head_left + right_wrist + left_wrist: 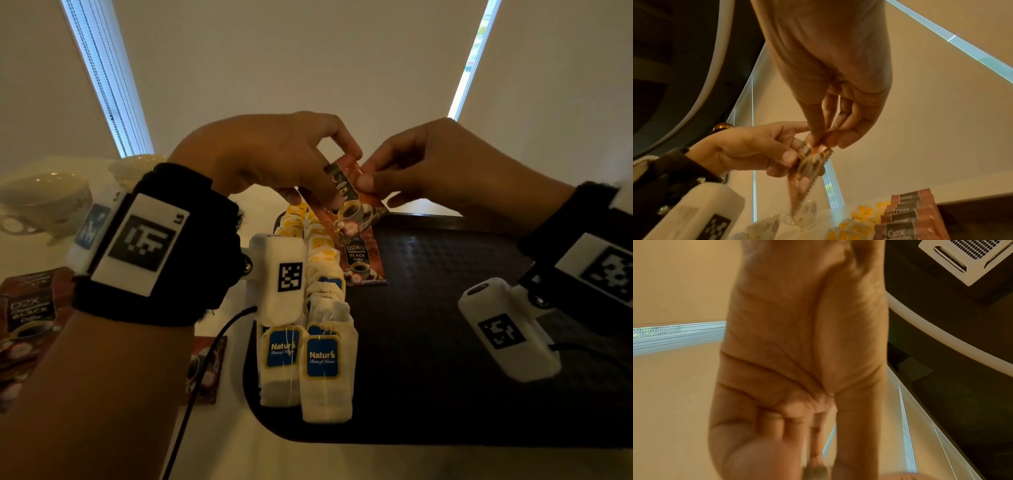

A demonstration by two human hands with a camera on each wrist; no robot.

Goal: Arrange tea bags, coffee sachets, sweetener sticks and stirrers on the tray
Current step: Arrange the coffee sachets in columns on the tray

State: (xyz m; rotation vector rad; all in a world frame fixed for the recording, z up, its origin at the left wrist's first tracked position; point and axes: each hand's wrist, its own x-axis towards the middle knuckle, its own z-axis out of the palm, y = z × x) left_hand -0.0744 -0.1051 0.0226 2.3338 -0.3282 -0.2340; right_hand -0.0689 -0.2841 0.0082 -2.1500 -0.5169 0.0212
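Fingers of both hands meet on one coffee sachet (352, 202) held in the air above the far end of the tray (445, 342). The left hand (274, 154) pinches the sachet's upper part between thumb and curled fingers, while the right hand (428, 164) pinches its right edge with thumb and forefinger. In the right wrist view the sachet (807, 164) hangs down from both grips, edge on and blurred. Directly below the fingers, more coffee sachets (361, 263) lie overlapping on the dark tray. Just left of these, two rows of tea bags (325, 342) with blue and yellow labels run along the tray's left side toward the person. Left of the left hand, teacups (44, 202) stand on the white desk (239, 459), and nearer the left forearm further sachets (29, 311) lie on the desk off the tray. The left wrist view shows only the palm (797, 353) and blurred fingers.
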